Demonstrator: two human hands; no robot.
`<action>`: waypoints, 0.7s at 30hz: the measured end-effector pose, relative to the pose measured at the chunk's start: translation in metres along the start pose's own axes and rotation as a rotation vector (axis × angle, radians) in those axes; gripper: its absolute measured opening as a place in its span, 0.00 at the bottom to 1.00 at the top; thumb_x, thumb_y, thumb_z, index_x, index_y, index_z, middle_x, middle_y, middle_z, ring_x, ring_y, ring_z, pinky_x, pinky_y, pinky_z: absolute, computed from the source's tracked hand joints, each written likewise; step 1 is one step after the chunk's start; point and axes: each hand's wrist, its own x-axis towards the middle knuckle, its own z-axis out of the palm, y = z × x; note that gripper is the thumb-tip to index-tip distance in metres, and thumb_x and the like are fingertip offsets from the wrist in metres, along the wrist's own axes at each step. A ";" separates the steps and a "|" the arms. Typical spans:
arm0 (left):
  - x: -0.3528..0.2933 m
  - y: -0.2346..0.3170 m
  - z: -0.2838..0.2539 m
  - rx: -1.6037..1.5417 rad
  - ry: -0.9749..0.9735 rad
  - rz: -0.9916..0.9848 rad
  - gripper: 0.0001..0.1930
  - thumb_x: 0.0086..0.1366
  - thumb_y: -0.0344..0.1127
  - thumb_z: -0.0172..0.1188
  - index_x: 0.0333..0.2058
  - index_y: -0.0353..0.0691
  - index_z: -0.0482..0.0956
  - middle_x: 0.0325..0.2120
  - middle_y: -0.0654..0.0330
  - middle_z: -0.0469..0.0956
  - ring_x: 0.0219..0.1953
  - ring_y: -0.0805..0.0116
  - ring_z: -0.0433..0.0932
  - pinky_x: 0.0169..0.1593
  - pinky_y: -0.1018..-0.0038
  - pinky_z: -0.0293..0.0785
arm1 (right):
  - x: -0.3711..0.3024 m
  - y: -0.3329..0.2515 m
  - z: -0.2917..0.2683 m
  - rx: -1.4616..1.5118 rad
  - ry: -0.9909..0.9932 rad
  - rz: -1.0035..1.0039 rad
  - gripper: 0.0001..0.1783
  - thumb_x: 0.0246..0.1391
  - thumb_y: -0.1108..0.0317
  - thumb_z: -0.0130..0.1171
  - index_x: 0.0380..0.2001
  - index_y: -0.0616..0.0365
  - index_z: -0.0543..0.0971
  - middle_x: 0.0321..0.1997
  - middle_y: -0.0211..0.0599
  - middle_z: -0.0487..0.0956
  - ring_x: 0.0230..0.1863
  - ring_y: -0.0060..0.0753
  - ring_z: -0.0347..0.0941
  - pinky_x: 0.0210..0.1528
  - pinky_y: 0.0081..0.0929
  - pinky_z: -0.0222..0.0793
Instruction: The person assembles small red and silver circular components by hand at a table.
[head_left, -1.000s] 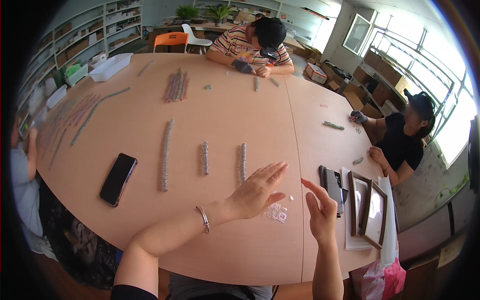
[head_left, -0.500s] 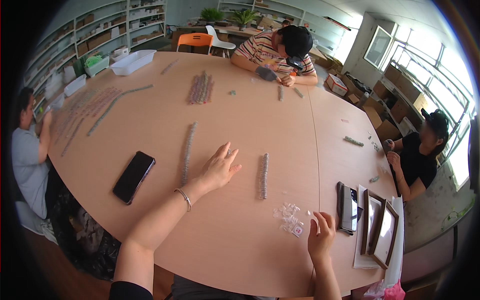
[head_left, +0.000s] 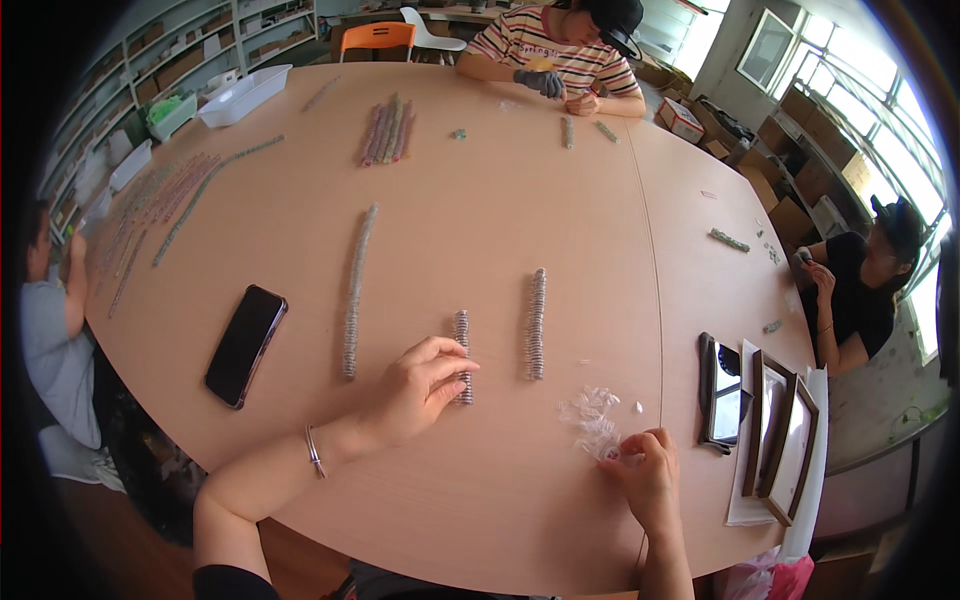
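My left hand [head_left: 425, 388] is bent over a short row of thin silvery-grey discs [head_left: 461, 328], its thumb and fingers closed across the row's middle and hiding part of it. A longer grey row [head_left: 361, 285] lies to its left, and another row of discs [head_left: 537, 325] to its right. At the lower right my right hand [head_left: 648, 478] reaches to the near edge of a heap of clear plastic bits [head_left: 592, 410]. Its fingertips pinch a small white piece with a pink mark [head_left: 612, 454], partly covered by the fingers. A bracelet circles my left wrist.
A black phone [head_left: 246, 345] lies at left; another phone [head_left: 722, 390] and brown frames [head_left: 780, 440] are at right. Pinkish bundled rows [head_left: 386, 132] lie farther back. People sit at the far side [head_left: 560, 50], the right [head_left: 865, 290] and the left [head_left: 55, 330].
My left hand has come nearer and its fingers have closed over the short row, now visible. My right hand has moved left and down onto the white piece. The whole view has shifted.
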 end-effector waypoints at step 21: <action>0.002 -0.021 0.000 0.112 -0.064 0.409 0.08 0.55 0.24 0.60 0.36 0.35 0.80 0.36 0.57 0.72 0.35 0.64 0.75 0.38 0.71 0.76 | 0.039 -0.098 0.073 0.180 -0.107 -0.400 0.10 0.43 0.74 0.66 0.32 0.58 0.79 0.32 0.38 0.74 0.24 0.34 0.74 0.23 0.29 0.70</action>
